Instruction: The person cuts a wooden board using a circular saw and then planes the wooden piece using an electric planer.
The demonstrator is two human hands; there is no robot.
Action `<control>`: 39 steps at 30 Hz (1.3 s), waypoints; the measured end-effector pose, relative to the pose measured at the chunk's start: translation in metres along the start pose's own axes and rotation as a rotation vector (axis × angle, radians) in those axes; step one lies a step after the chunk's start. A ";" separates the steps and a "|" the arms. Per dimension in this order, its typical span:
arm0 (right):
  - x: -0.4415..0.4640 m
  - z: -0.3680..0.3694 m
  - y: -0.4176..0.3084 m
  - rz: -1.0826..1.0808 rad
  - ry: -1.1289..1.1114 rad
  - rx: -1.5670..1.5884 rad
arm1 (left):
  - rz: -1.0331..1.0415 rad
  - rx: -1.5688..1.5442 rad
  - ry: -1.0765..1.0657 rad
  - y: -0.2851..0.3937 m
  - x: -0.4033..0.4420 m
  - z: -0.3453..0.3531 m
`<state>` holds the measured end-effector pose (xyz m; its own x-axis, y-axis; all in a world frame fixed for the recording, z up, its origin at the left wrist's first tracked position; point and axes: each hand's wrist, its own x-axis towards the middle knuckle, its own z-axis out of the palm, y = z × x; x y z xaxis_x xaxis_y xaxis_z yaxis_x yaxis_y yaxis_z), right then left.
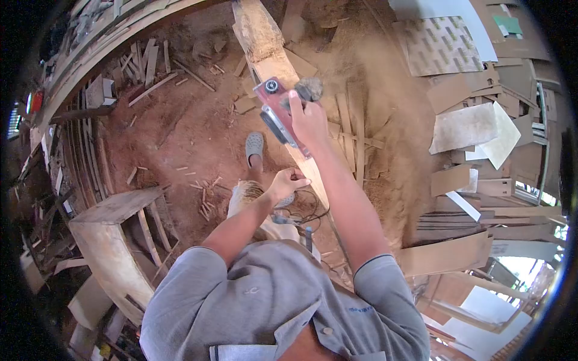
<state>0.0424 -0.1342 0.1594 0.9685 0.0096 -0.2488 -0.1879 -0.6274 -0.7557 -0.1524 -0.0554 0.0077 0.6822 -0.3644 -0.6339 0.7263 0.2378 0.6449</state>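
My right hand (310, 120) is closed around a maroon electric hand planer (283, 114), its thumb laid along the top. The planer rests on a long, pale wooden plank (276, 63), tilted across it. Lower down, my left hand (290, 183) has its fingers curled at the narrow near end of that plank, gripping its edge. A dark power cord (313, 213) loops just below the left hand. The planer's sole and blade are hidden from view.
Sawdust covers the ground, and a brown dust haze hangs to the right. Wood offcuts (144, 63) lie at upper left. A wooden box frame (114, 240) stands at lower left. Boards and sheets (463, 126) are stacked along the right. My shoe (254, 147) is beside the plank.
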 end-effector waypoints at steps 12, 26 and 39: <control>-0.103 -0.139 0.022 0.241 0.206 0.456 | 0.063 0.182 0.266 0.104 0.041 -0.082; -0.191 -0.138 0.082 0.334 0.052 0.095 | 0.079 0.106 0.227 0.157 0.071 -0.123; -0.170 -0.098 0.040 0.323 -0.110 -0.121 | -0.055 -0.018 0.120 0.170 0.085 -0.136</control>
<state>-0.1138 -0.2373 0.2309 0.8379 -0.1245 -0.5315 -0.4542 -0.6991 -0.5522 0.0401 0.0766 0.0053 0.6453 -0.2673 -0.7156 0.7639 0.2369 0.6003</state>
